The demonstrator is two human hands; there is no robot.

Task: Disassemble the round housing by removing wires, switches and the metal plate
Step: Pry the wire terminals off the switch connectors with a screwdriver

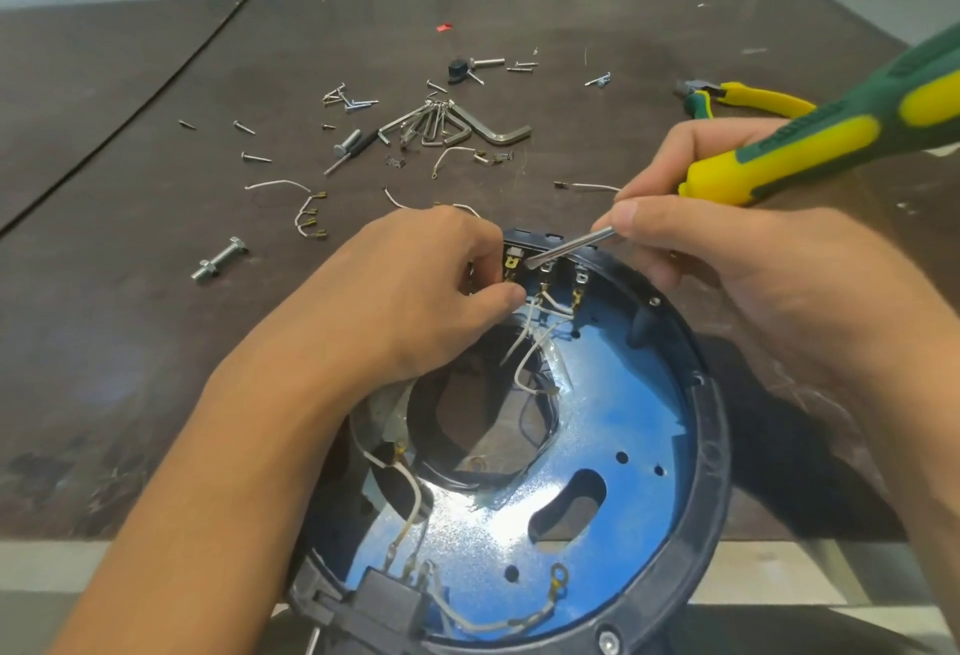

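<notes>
Left hand (pixel 415 290) pinches switch (pixel 540 237) at housing (pixel 711 446) far rim. Right hand (pixel 753 280) fingers pinch screwdriver (pixel 779 155) shaft, tip touching switch.

The left hand (pixel 415 290) pinches the switch (pixel 524 241) on the housing (pixel 714 436). The right hand (pixel 727 259) holds a screwdriver (pixel 810 145), its tip touching the switch's terminals.

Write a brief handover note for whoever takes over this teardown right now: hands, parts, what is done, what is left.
Left hand pinches the far switch at the housing rim.
Right hand holds the screwdriver, tip at that switch's terminals.
Done: loose wires and screws lie on the table.
Left: attached wires on the far switch and near switch, both switches, then the blue plate.
</notes>
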